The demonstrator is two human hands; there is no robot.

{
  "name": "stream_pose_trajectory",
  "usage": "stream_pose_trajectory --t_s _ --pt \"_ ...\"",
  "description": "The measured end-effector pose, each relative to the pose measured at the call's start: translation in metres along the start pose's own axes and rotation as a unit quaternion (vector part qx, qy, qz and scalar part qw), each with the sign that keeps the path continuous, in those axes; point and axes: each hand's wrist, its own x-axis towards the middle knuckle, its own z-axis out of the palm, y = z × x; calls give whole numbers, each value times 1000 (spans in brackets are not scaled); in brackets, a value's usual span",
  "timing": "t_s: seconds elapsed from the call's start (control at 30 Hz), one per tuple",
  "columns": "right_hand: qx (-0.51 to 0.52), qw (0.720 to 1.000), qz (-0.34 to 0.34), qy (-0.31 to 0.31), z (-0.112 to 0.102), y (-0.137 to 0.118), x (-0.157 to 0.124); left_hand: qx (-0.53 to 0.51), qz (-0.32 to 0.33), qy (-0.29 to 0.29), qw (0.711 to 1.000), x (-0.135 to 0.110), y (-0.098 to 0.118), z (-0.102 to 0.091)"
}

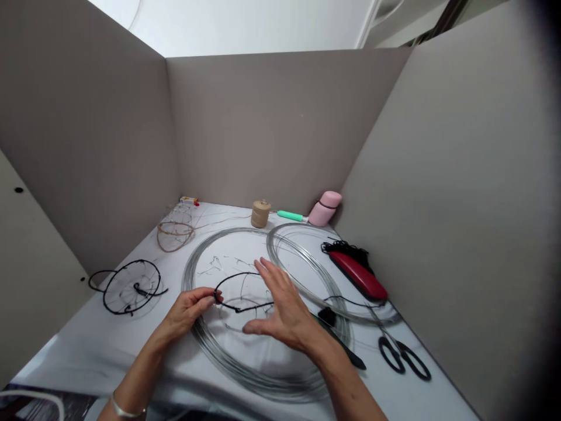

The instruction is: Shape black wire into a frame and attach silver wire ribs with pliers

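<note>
Black hoop [238,310] was pinched by the left hand [186,310]; the right hand [287,310] was spread wide beside it, contact unclear. White table [100,345] was enclosed by grey panels [280,128].

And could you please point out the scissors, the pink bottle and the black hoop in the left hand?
Scissors [398,351], head view: where the handle loops meet.
Pink bottle [321,214], head view: its body.
Held black hoop [238,310], head view: near edge.

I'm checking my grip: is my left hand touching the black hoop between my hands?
Touching. The head view shows it: your left hand pinches the hoop at its left edge, with no gap showing.
</note>
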Motion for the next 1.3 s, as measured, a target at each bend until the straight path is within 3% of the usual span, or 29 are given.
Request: stream_pose_trajectory --t_s 0.1,0.27,0.4,0.53,0.6,0.7,0.73,0.8,0.87,1.0,1.2,1.3 --pt "-26 996 -59 -68 -8 -20 12 16 26 -4 1000 1 -1 0" --pt "-61 988 -119 -83 1 -44 31 20 49 6 999 2 -5 1" --pt "-69 987 -114 -89 12 -47 40 0 40 11 999 2 -9 3" --pt "-45 989 -96 -104 5 -40 39 -4 42 12 999 2 -10 3" --pt "-21 995 -84 -57 -1 -33 32 -10 45 12 999 1 -8 3" --pt "66 990 1 121 -4 -16 14 -17 37 5 999 -1 -4 2" --pt "105 973 65 196 -1 -8 7 -18 31 1 999 -2 -2 2" --pt "199 907 219 299 9 7 -7 -12 19 -6 1000 -3 1 1" --pt "296 847 294 330 23 21 -16 0 9 -9 1000 -4 3 -1" --pt "486 768 301 289 45 32 -14 2 -9 -6 1000 -5 6 -2" --pt "572 745 280 196 50 27 -5 -21 -20 7 1000 -7 3 -3" --pt "627 716 268 150 48 28 -8 -25 -20 13 999 -7 -1 -3"
